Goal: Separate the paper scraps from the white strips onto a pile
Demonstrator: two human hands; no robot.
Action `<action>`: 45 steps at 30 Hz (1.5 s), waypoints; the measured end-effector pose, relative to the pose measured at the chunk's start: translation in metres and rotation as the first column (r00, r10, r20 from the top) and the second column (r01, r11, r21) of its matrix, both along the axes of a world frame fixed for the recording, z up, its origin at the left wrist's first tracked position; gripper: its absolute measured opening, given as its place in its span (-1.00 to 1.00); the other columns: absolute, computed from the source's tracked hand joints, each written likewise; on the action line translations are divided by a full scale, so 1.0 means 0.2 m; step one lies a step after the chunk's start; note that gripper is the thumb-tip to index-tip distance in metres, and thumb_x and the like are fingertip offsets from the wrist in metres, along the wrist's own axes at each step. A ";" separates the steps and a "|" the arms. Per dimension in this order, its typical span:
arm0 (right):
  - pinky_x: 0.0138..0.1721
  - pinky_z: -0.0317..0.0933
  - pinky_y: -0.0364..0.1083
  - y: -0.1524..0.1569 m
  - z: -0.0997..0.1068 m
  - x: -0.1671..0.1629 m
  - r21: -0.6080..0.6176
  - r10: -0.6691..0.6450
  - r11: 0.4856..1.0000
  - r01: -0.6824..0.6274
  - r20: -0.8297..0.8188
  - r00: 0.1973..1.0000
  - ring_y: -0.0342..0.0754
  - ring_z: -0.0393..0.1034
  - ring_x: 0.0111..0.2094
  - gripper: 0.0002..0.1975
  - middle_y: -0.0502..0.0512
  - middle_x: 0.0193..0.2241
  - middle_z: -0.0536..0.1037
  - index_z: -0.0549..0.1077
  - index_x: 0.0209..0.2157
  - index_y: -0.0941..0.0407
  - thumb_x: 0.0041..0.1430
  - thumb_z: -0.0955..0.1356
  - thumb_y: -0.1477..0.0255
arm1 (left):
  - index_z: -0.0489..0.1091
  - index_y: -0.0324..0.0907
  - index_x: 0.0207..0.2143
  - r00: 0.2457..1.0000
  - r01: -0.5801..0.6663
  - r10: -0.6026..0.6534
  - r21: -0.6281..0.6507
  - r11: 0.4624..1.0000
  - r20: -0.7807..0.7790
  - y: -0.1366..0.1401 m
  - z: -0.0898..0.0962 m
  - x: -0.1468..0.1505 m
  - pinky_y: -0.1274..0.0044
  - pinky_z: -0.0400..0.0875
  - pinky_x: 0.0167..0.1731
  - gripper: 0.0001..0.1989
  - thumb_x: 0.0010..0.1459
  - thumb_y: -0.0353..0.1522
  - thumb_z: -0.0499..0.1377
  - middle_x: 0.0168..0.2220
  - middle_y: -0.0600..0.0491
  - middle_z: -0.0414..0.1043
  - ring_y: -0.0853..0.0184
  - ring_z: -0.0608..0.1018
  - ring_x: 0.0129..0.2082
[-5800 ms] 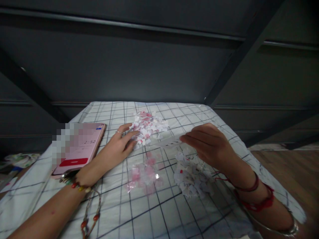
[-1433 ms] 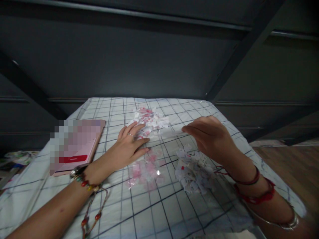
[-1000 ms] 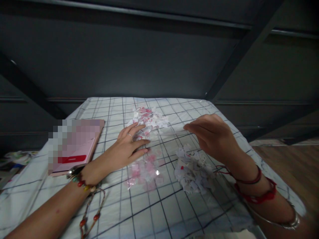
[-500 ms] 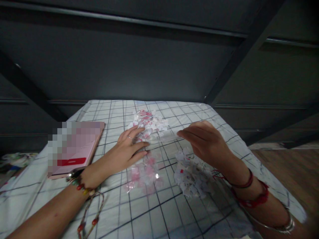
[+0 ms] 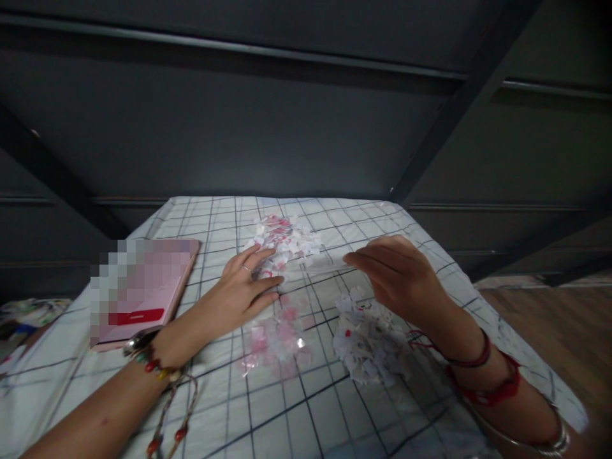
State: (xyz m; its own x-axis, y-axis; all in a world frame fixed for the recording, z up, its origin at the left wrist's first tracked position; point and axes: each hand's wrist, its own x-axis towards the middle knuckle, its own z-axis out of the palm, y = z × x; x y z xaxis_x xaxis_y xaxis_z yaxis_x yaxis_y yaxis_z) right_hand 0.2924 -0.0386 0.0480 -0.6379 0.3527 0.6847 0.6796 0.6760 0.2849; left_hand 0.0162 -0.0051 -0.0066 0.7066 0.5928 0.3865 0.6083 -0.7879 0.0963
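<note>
Thin translucent strip [image 5: 325, 262] at centre of frame, right end pinched between fingertips of right hand [image 5: 401, 271]. Left hand [image 5: 243, 280], left of centre, fingers spread at edge of pink-and-white scraps [image 5: 291, 239]; cannot tell if touching strip. Step in hand, seemingly: handling strip; next move likely calls for light, steady pinch. Lower centre, 2 more piles: clear pink pieces [image 5: 277, 344], white scraps [image 5: 368, 347]. Left of frame: phone [image 5: 160, 284] on checked cloth [image 5: 268, 414].

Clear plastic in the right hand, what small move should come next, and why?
Perhaps ease some of the far scrap pile toward the clear plastic with the left hand: it sits at that pile's edge, while the right hand holds the plastic's right end.
</note>
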 end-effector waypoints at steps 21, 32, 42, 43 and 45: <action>-0.38 0.15 -0.09 0.00 0.01 -0.01 -0.016 0.018 1.000 -0.017 0.079 0.997 -0.11 0.31 -0.40 -0.72 0.04 -0.47 0.53 0.45 -0.32 0.17 0.16 0.17 0.71 | 0.47 -0.11 -0.06 0.998 0.061 -0.060 -0.046 0.997 0.020 -0.01 -0.02 0.01 0.12 0.09 0.20 -0.72 0.25 -0.29 0.06 0.18 -0.11 0.05 0.01 0.10 0.24; -0.35 0.16 -0.10 -0.02 0.01 -0.02 -0.021 0.045 0.999 -0.044 0.041 0.998 -0.13 0.31 -0.40 -0.72 0.01 -0.47 0.54 0.44 -0.31 0.16 0.15 0.18 0.72 | 0.49 -0.12 -0.11 0.996 0.085 -0.085 -0.012 0.996 0.007 0.00 0.02 -0.03 0.14 0.14 0.18 -0.73 0.26 -0.31 0.03 0.17 -0.12 0.06 0.03 0.10 0.24; -0.40 0.14 -0.08 -0.01 0.01 0.01 0.024 0.005 1.000 -0.005 0.035 0.999 -0.12 0.31 -0.42 -0.74 0.01 -0.48 0.53 0.43 -0.30 0.14 0.14 0.20 0.71 | 0.48 -0.18 -0.11 0.998 0.029 -0.030 0.013 0.999 0.049 -0.01 0.04 -0.02 0.18 0.14 0.19 -0.71 0.27 -0.34 -0.01 0.14 -0.14 0.12 0.04 0.16 0.22; -0.40 0.15 -0.08 -0.01 0.01 0.01 0.014 0.015 1.000 -0.016 0.041 0.999 -0.12 0.31 -0.41 -0.74 0.01 -0.48 0.53 0.43 -0.30 0.15 0.14 0.19 0.71 | 0.48 -0.18 -0.11 0.999 0.015 -0.016 0.019 1.000 0.050 -0.01 0.05 -0.02 0.18 0.14 0.18 -0.70 0.27 -0.33 -0.01 0.14 -0.14 0.13 0.04 0.16 0.21; -0.42 0.13 -0.08 0.00 0.01 0.02 0.008 0.007 1.000 -0.007 0.051 0.999 -0.12 0.30 -0.43 -0.73 0.01 -0.50 0.51 0.42 -0.31 0.15 0.12 0.19 0.73 | 0.48 -0.18 -0.11 0.998 -0.020 0.018 0.030 0.999 0.055 -0.01 0.06 -0.02 0.17 0.13 0.18 -0.69 0.27 -0.33 -0.02 0.13 -0.14 0.14 0.03 0.16 0.21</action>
